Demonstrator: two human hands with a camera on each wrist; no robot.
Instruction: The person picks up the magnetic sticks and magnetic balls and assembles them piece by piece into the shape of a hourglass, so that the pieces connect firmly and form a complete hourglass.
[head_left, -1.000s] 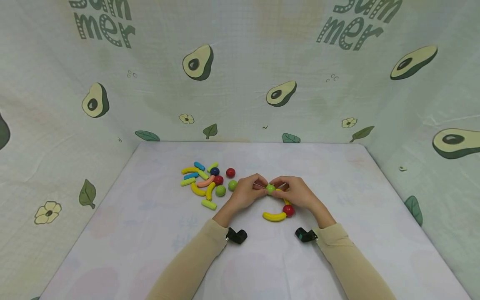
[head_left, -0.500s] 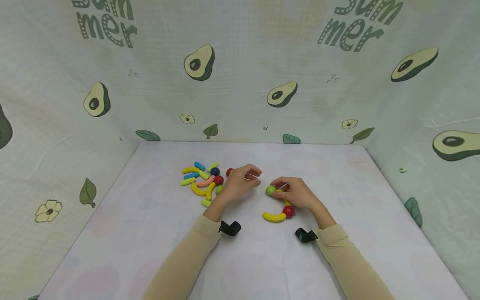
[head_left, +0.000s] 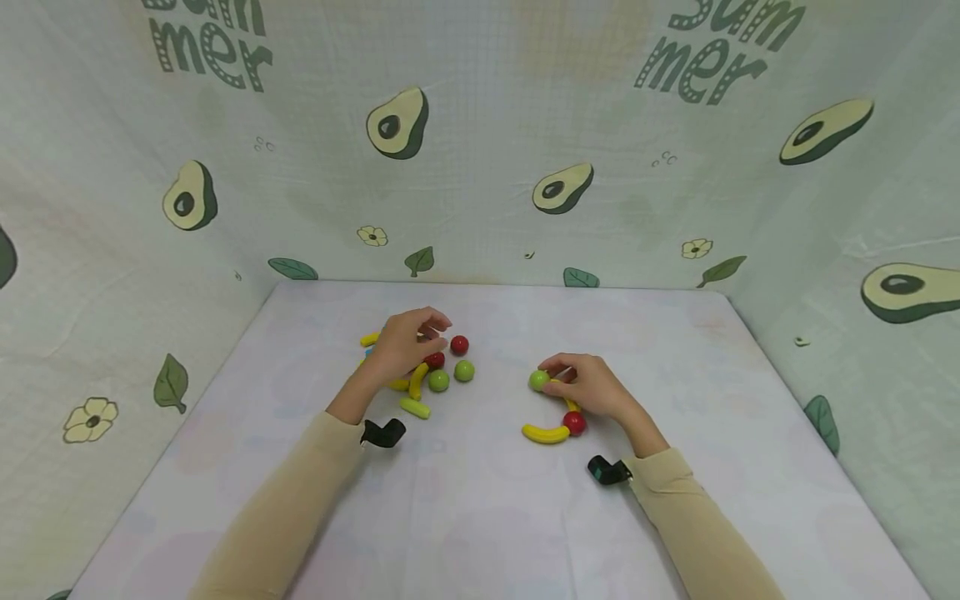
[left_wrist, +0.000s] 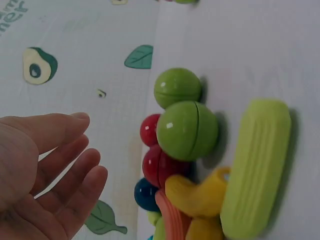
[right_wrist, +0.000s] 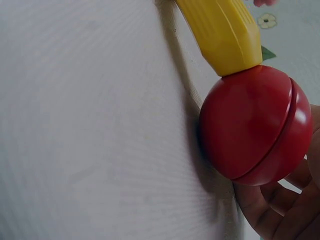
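My right hand (head_left: 588, 385) pinches a yellow curved rod (head_left: 573, 404) close to the green ball (head_left: 538, 381) at its end. A red ball (head_left: 574, 423) joins this rod to a second yellow curved rod (head_left: 545, 434), lying nearer me. In the right wrist view, the red ball (right_wrist: 250, 125) touches the yellow rod (right_wrist: 222, 35). Over the loose toy pieces on the left, my left hand (head_left: 405, 343) hovers with relaxed, parted fingers and covers several pieces. Nothing is between those fingers in the left wrist view, where green balls (left_wrist: 187, 131) and a light green rod (left_wrist: 256, 167) lie beyond them.
Beside the left hand are a red ball (head_left: 459, 345), a green ball (head_left: 464, 371), a yellow curved rod (head_left: 418, 382) and a short light green rod (head_left: 414, 407). A patterned cloth (head_left: 480, 225) hangs behind the table's far edge.
My left hand has let go of the green ball at the chain and moved left to the loose pieces. My right hand stays in place, keeping its pinch.
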